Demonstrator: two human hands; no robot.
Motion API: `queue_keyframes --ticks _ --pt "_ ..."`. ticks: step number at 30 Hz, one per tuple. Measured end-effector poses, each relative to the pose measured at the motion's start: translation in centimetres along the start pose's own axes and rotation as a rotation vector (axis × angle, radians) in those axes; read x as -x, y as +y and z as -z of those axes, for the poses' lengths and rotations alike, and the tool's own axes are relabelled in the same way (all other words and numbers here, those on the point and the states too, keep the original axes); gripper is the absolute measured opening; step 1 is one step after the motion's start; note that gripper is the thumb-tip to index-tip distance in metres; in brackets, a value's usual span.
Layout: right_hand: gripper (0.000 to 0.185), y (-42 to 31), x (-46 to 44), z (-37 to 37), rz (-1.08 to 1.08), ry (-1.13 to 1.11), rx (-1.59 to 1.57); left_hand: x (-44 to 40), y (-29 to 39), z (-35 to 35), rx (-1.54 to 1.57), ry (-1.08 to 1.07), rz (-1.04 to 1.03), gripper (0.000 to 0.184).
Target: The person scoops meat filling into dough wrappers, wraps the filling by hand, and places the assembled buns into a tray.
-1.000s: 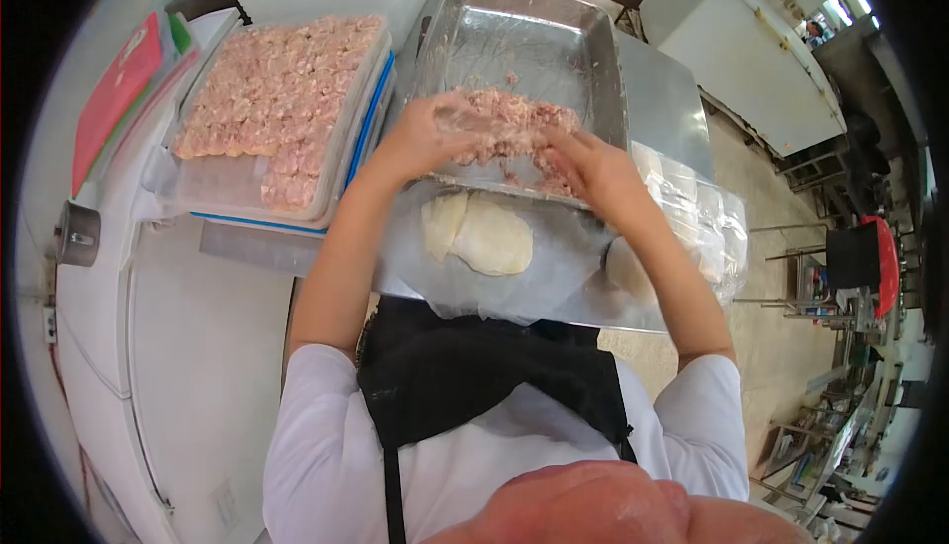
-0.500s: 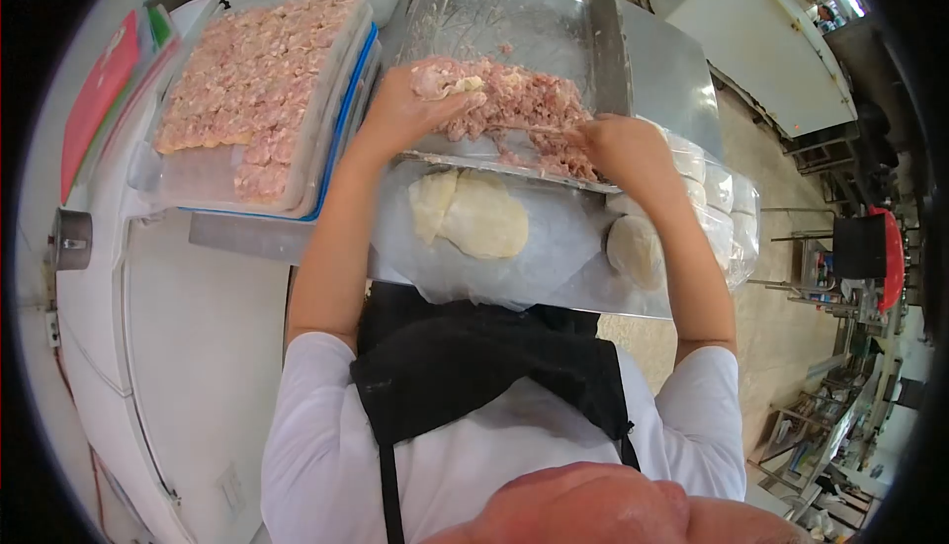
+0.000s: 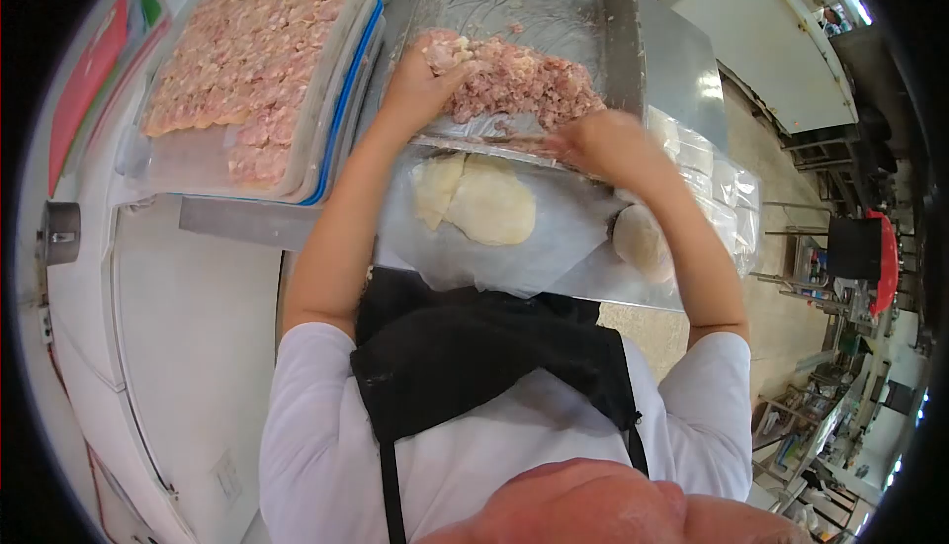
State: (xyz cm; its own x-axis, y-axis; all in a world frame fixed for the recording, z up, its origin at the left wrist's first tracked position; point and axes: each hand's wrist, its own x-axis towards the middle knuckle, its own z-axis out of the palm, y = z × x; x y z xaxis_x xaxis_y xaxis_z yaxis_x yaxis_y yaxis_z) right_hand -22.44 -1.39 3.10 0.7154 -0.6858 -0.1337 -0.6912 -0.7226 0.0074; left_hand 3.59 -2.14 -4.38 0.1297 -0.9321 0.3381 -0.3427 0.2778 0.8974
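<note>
My left hand (image 3: 417, 89) is closed around a meat-filled dumpling (image 3: 445, 48) at the left side of a metal pan (image 3: 621, 40). Ground meat filling (image 3: 529, 80) lies heaped across the near part of that pan. Over the pan's near right edge is my right hand (image 3: 608, 144), its fingers curled, with a thin tool-like shape beside them that is hard to make out. Pale round dough wrappers (image 3: 491, 203) lie overlapping on a plastic sheet (image 3: 563, 248) in front of the pan.
At the left, a plastic tray (image 3: 178, 170) holds rows of meat-topped dumplings (image 3: 247, 60) and sits on blue-rimmed containers (image 3: 341, 109). Plastic-wrapped wrapper stacks (image 3: 707, 164) stand at the right, beside one more stack (image 3: 643, 243). A black pot (image 3: 852, 248) is farther right.
My right hand has moved slightly toward me and left, near the pan's edge. My left hand has turned, still holding the dumpling. The whole view has shifted a little.
</note>
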Motion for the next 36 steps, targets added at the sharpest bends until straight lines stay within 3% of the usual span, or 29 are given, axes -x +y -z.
queue_keyframes --ticks 2,5,9,10,13,16,19,22,25,28,30,31,34,36 --pt "0.028 0.5 0.2 2.2 -0.113 -0.062 -0.018 0.2 0.1 0.1 0.019 -0.029 -0.012 0.042" --pt "0.027 -0.7 -0.9 1.9 -0.194 -0.090 0.204 0.0 -1.0 0.0 0.068 -0.018 -0.002 0.044" --pt "0.030 -0.5 -1.0 -0.8 -0.032 -0.042 -0.188 -0.5 -3.4 -0.8 0.003 0.092 0.008 0.052" --pt "0.032 -1.0 -0.3 1.9 -0.055 -0.105 -0.454 -0.3 -3.2 -0.7 -0.031 0.126 0.023 0.055" --pt "0.034 -0.6 2.0 3.3 -0.338 -0.100 -0.587 0.1 -0.8 0.5 0.118 0.000 0.006 0.065" --pt "0.030 0.2 3.3 3.0 -0.402 0.151 -0.636 0.3 0.6 0.7 0.139 -0.003 -0.066 0.068" --pt "0.028 -1.3 4.2 3.8 -0.385 0.266 -0.673 0.5 0.8 0.0 0.097 0.094 -0.300 0.060" --pt "0.025 -3.2 2.6 1.5 -0.106 0.496 -0.615 0.5 0.0 0.4 0.129 -0.170 -0.181 0.051" --pt "0.029 -4.6 1.8 -0.5 -0.191 0.356 -0.550 1.5 1.1 1.3 0.263 -0.317 0.079 0.046" --pt "0.027 -2.0 2.9 1.5 -0.255 0.235 -0.525 1.3 1.0 0.7 0.131 -0.350 0.018 0.042" --pt "0.026 -0.5 3.9 2.8 -0.302 0.227 -0.493 1.5 1.1 0.6 0.274 -0.343 0.036 0.038" --pt "0.026 -0.4 4.1 2.5 -0.222 0.246 -0.558 1.3 1.3 0.6 0.342 -0.338 0.038 0.036" --pt "0.025 -2.0 3.6 -0.7 -0.048 0.325 -0.668 1.0 2.2 0.5 0.116 -0.409 -0.291 0.032" --pt "0.027 -1.5 4.1 -0.8 -0.114 0.251 -0.682 0.9 3.0 0.8 0.091 -0.504 -0.301 0.030"
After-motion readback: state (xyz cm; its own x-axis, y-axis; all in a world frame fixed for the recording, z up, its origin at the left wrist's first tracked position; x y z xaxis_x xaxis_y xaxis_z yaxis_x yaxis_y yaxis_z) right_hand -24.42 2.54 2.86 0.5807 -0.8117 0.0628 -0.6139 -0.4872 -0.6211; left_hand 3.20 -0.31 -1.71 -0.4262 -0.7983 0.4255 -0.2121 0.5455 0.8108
